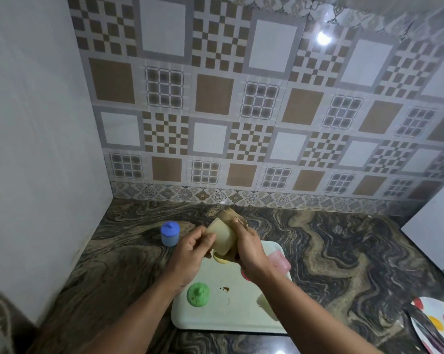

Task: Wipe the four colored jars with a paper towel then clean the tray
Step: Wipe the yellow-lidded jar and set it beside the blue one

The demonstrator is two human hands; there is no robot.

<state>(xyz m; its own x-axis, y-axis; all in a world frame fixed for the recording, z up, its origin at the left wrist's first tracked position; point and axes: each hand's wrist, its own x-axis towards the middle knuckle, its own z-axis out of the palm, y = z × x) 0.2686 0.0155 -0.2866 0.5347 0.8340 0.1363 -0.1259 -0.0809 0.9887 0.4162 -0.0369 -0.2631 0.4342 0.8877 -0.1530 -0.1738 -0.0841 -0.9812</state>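
So the surface here is a dark polished stone slab with swirly tan and black veining, tucked into a corner between a plain white wall on the left and a patterned tile wall at the back. Sitting straight on it: a small blue plastic jar with a knobbed lid, upright, off to the left and a bit apart from the tray. The pale rectangular plastic tray with rounded corners is near the front edge, roughly in the middle. Far right there's a white boxy thing cut off by the frame, and a white plate with red and yellow dots poking in at the bottom right corner.
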